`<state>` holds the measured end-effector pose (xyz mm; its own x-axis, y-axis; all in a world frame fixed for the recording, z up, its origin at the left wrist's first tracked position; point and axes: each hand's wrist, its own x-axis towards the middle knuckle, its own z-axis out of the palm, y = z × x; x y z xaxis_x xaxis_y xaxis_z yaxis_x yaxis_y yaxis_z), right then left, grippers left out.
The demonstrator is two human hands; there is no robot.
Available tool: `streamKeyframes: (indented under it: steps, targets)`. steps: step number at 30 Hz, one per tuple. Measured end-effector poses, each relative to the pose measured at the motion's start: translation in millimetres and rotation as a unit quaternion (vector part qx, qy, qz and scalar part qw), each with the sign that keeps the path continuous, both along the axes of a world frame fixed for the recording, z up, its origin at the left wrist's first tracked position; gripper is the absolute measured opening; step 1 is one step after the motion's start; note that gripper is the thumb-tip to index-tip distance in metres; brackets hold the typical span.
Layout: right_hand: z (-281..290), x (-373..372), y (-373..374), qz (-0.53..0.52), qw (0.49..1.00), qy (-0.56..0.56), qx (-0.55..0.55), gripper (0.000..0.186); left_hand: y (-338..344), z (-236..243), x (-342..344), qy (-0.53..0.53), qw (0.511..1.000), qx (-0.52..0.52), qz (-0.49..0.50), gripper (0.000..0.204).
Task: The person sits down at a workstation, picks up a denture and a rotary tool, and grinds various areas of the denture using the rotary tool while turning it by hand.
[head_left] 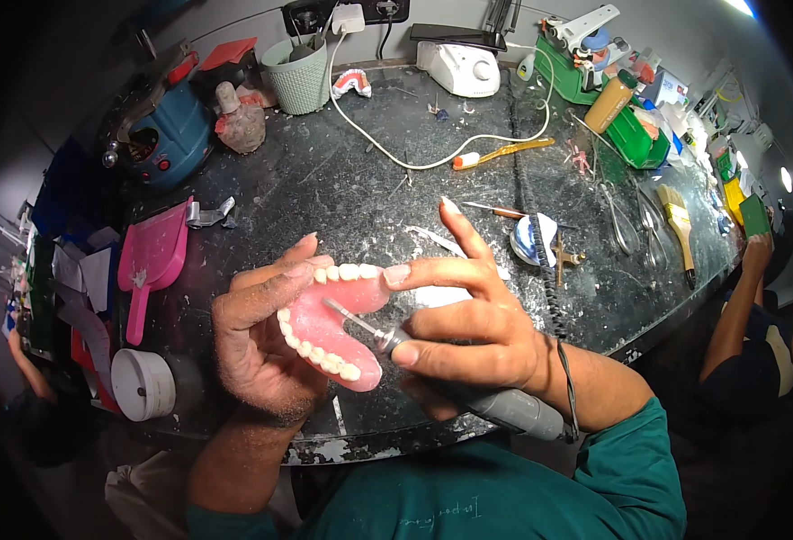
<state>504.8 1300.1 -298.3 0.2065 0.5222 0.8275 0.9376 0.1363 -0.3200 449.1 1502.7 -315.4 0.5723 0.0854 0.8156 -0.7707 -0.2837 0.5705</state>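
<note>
A pink denture (308,317) with a curved row of white teeth is held up over the near edge of the bench. My left hand (257,328) grips it from the left, fingers dusted with pale powder. In my right hand (477,337) is a grey rotary handpiece (513,412), its thin metal bur (349,316) pointing into the inner curve of the pink base. The bur's tip looks to be at the pink surface; whether it touches I cannot tell. My right index finger rests by the denture's upper right end. A dark coiled cord (547,306) runs over my right wrist.
A pink dustpan (153,256) and a round white tub (143,384) lie left. Behind stand a blue machine (170,135), a woven cup (297,79) and a white control box (461,72). Toothbrush (504,154), pliers (618,220) and paintbrush (677,229) lie right. Other people sit at both sides.
</note>
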Motion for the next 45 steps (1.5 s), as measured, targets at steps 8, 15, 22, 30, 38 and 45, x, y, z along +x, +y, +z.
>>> streamKeyframes:
  steps: [8, 15, 22, 30, 38, 45]
  targets:
    - [-2.9, -0.4, 0.5, -0.007, 1.000, 0.003, 0.010, 0.037, -0.1, 0.2, -0.3, -0.009, 1.000, 0.014, -0.004, 0.081]
    - [-1.8, -1.0, 0.5, -0.016, 1.000, 0.009, 0.023, 0.038, 0.4, -1.1, 1.7, -0.020, 0.999, 0.037, -0.004, 0.080]
    - [-2.2, 0.5, 0.7, -0.009, 1.000, 0.020, 0.018, 0.037, 4.4, -0.7, -0.6, -0.012, 0.999, 0.038, -0.004, 0.080]
    - [-2.1, 1.5, 1.5, -0.006, 1.000, 0.013, 0.019, 0.037, 3.1, -6.8, -3.6, 0.023, 1.000, -0.006, -0.008, 0.079]
    - [0.9, 0.6, -0.9, 0.003, 1.000, 0.006, 0.013, 0.037, 0.3, -4.6, -1.5, 0.013, 1.000, 0.002, 0.012, 0.079]
    - [-2.3, 2.0, 0.8, 0.003, 1.000, -0.008, 0.013, 0.037, 1.0, -3.6, 2.2, -0.014, 1.000, -0.012, 0.008, 0.080]
